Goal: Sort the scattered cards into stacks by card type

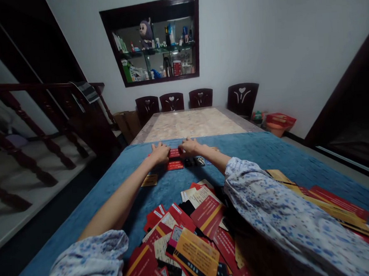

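Both arms reach out over the blue tablecloth (112, 188). At the far end of the cloth, my left hand (161, 152) touches the left edge of a red card (174, 153), its fingers bent. My right hand (189, 146) has its fingers curled at the same card's right edge. Just nearer lies another red card (175, 165), with black-and-white cards (199, 161) to its right. A gold card (149, 180) lies alone below my left hand. My hands partly cover the row of cards; the fingertips are hard to see.
Close to me is a loose heap of red, gold and cream cards (196, 254). More cards (338, 203) lie beyond my right sleeve. The bare far end of the table (186, 123) has dark chairs (243, 99) behind it. A stair railing (37, 130) stands to the left.
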Tool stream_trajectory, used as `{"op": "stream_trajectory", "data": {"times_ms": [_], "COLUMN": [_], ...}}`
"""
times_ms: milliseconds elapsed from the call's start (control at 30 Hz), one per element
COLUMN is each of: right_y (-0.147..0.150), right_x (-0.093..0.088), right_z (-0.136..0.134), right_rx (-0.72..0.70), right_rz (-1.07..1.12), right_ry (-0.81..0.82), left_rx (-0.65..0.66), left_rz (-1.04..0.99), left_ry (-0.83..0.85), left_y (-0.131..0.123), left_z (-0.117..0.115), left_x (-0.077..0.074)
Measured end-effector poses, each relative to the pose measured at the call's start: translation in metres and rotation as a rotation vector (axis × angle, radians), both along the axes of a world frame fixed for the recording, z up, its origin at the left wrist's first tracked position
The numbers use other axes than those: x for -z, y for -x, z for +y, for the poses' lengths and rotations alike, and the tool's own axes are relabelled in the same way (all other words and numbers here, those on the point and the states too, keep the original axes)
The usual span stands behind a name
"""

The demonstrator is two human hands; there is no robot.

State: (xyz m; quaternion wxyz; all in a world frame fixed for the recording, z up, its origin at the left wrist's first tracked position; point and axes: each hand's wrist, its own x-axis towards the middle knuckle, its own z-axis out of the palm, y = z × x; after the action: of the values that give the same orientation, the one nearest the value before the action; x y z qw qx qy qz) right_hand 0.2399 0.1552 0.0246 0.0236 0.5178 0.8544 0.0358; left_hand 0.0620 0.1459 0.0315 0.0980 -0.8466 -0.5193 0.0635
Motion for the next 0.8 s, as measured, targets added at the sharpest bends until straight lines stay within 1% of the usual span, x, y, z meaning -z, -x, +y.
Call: {"op": "stream_trajectory", "data": {"times_ms": [367,567,800], "right_y": [0.014,0.015,0.014], "right_x": [0.015,0.014,0.014], "right_z": [0.023,0.024,0.025], "right_rx": [0.027,0.009,0.021], "right_rz": [-0.044,-0.050,-0.078], "right_ry": [0.041,0.076,0.080], "left_rx": [-0.073,-0.084,-0.066], "left_rz": [-0.025,-0.070,-0.017], "left_ry": [0.110,0.186,0.200], "left_y": [0.005,0.006,0.005], "left_z": [0.025,0.035,0.044], "left_x": [0.014,0.018,0.021]}}
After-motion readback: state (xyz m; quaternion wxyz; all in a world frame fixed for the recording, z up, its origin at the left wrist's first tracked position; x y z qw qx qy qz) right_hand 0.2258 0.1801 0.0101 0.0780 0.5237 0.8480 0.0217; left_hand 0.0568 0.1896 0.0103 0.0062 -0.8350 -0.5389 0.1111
